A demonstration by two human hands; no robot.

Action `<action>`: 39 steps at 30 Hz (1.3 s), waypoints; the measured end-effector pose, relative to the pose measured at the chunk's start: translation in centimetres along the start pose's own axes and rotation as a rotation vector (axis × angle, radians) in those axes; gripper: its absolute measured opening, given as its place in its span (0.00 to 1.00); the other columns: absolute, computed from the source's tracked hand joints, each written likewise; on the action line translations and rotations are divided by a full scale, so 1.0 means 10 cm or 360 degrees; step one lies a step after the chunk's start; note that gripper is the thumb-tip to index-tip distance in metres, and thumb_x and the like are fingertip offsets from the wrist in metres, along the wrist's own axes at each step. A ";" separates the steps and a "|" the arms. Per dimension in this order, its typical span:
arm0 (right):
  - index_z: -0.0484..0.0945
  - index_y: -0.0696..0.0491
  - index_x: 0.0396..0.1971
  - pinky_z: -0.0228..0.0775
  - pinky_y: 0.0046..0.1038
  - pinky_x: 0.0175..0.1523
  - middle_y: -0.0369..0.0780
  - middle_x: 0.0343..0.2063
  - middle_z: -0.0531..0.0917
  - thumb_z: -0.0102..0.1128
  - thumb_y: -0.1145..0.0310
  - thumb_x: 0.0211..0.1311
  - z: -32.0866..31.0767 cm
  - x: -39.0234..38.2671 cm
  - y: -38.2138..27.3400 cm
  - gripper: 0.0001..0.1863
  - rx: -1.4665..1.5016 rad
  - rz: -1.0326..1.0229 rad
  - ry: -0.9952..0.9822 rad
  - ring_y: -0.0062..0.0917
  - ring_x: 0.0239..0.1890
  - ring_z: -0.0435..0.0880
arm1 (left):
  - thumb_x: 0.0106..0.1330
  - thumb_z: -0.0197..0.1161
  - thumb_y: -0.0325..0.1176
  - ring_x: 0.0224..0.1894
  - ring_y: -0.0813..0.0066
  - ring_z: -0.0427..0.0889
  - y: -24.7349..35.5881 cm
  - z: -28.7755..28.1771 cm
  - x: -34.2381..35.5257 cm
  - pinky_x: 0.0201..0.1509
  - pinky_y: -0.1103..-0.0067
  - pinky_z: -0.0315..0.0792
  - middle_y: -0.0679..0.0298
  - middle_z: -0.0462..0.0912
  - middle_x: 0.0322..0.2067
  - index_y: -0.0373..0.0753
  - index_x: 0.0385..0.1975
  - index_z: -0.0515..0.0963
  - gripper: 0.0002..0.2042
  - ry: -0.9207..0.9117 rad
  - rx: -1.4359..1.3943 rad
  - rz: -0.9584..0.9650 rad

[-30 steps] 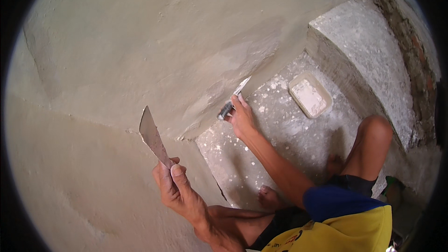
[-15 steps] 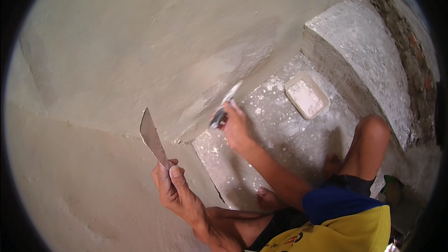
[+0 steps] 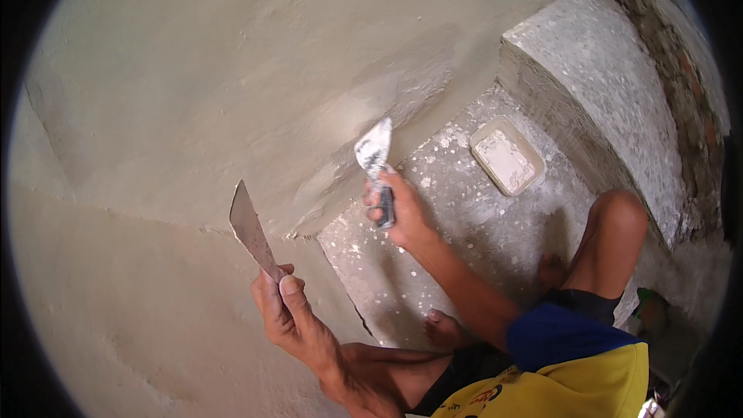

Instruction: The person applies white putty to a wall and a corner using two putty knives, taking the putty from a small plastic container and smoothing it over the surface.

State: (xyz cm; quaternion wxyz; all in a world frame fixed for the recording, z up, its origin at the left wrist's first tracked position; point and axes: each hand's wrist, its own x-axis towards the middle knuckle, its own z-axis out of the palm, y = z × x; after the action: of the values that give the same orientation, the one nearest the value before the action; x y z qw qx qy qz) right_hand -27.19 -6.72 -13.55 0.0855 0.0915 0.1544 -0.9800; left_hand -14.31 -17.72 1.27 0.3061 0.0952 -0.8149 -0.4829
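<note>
My left hand is closed around the lower end of a putty knife whose dull, greyish blade points up. Its handle is hidden in the fingers. My right hand grips the dark handle of a second putty knife. White putty with dark streaks covers that blade, which is held up with its face showing, in front of the wall. Whether the blade touches the wall, I cannot tell. Behind it, a smeared damp-looking patch runs along the wall's lower edge.
A cream tub with white putty stands on the splattered concrete floor, right of my right hand. Further right rises a raised concrete step, with rough brick beyond. My bare foot rests on the floor.
My right hand has turned its putty knife from a slant along the wall's base to nearly upright, blade face now showing. My left hand has hardly moved.
</note>
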 end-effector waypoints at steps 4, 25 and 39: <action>0.73 0.50 0.38 0.69 0.22 0.26 0.38 0.30 0.78 0.57 0.61 0.65 -0.75 0.21 -0.12 0.09 0.0265 0.0127 0.0094 0.20 0.27 0.76 | 0.75 0.56 0.37 0.30 0.87 0.67 -0.11 0.03 0.02 0.26 0.87 0.56 0.69 0.75 0.35 0.32 0.49 0.79 0.15 0.0044 0.0087 0.0117; 0.73 0.58 0.39 0.78 0.26 0.41 0.41 0.33 0.76 0.52 0.70 0.73 0.22 1.15 -0.91 0.06 0.0774 0.0238 0.0236 0.31 0.36 0.79 | 0.74 0.55 0.29 0.37 0.79 0.69 -0.03 0.05 0.01 0.41 0.83 0.66 0.64 0.74 0.38 0.30 0.57 0.77 0.15 -0.0039 0.0007 0.0068; 0.71 0.51 0.28 0.67 0.27 0.32 0.35 0.23 0.76 0.59 0.62 0.66 -1.09 0.83 -0.43 0.11 0.0434 0.0196 0.0072 0.24 0.31 0.77 | 0.73 0.55 0.25 0.37 0.80 0.68 -0.03 0.12 0.07 0.42 0.84 0.65 0.66 0.71 0.37 0.32 0.60 0.75 0.17 -0.0102 -0.0067 0.0124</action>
State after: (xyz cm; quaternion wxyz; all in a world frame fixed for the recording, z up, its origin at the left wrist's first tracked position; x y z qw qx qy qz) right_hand -34.44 -0.42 -24.20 0.1287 0.1335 0.0159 -0.9825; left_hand -15.56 -17.31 0.90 0.3004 0.0415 -0.8171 -0.4903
